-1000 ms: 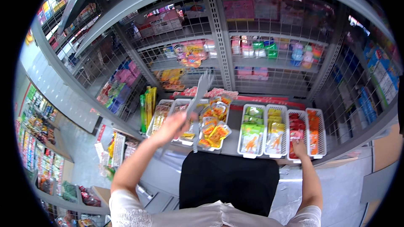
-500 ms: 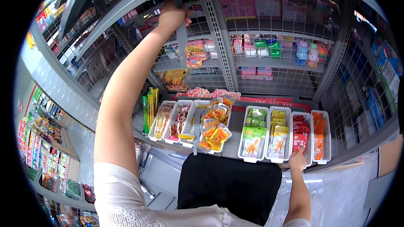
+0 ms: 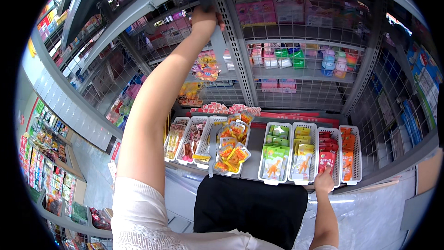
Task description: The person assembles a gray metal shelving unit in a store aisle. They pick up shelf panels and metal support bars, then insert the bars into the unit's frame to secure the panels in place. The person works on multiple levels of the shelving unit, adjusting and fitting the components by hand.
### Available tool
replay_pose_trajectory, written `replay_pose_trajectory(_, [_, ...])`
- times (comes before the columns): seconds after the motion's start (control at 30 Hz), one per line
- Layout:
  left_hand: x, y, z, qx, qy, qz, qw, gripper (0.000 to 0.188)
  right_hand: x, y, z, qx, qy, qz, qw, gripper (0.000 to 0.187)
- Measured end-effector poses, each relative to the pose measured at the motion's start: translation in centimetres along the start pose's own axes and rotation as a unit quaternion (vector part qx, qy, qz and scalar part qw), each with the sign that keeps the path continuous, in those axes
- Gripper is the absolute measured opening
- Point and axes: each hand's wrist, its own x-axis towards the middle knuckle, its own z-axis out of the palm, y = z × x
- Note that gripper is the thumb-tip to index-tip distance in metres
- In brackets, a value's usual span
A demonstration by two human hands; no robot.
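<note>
High against the wire-mesh back, my left hand (image 3: 207,21) is closed around a long grey shelf bracket (image 3: 217,46), which hangs down close beside the slotted upright (image 3: 233,32). My right hand (image 3: 324,180) grips the front end of a white basket (image 3: 336,159) of red packets (image 3: 327,146), its thumb against the front packet. A similar grey strip (image 3: 213,150) lies upright across the white basket heaped with orange-yellow packets (image 3: 236,143). The fingers under the right-hand basket are hidden.
White baskets with green packets (image 3: 275,157), yellow packets (image 3: 303,153) and orange packets (image 3: 348,153) line the low shelf. Pink and brown snacks (image 3: 192,141) fill others at left. Mesh side panels (image 3: 397,78) enclose the bay. A black cloth-like surface (image 3: 249,208) lies below the shelf.
My left hand has moved right with the grey bracket, bringing it nearer the slotted upright. My right hand stays at the basket of red packets. The view has shifted slightly.
</note>
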Motion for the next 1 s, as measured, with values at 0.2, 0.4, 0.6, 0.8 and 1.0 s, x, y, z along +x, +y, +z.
replay_pose_trajectory(0.2, [-2.1,1.3,0.7,0.030,0.021,-0.055,0.998,0.018,0.5,0.7,0.6,-0.002,0.008,0.003,1.000,0.042])
replay_pose_trajectory(0.4, [-2.0,1.2,0.1,0.044,0.008,-0.069,0.997,0.021,0.5,0.5,0.7,-0.005,0.015,-0.001,1.000,0.042])
replay_pose_trajectory(0.6, [-2.3,1.1,0.3,0.082,0.017,-0.083,0.993,0.019,0.5,0.7,0.8,0.002,0.018,-0.002,1.000,0.042])
replay_pose_trajectory(0.8, [-3.2,0.7,-0.6,0.096,-0.007,-0.094,0.991,0.014,0.3,0.4,0.4,0.000,0.016,-0.003,1.000,0.041])
replay_pose_trajectory(1.0, [-4.3,0.6,-0.6,0.140,-0.023,-0.084,0.986,0.016,0.4,0.7,0.5,0.002,0.016,-0.005,1.000,0.043])
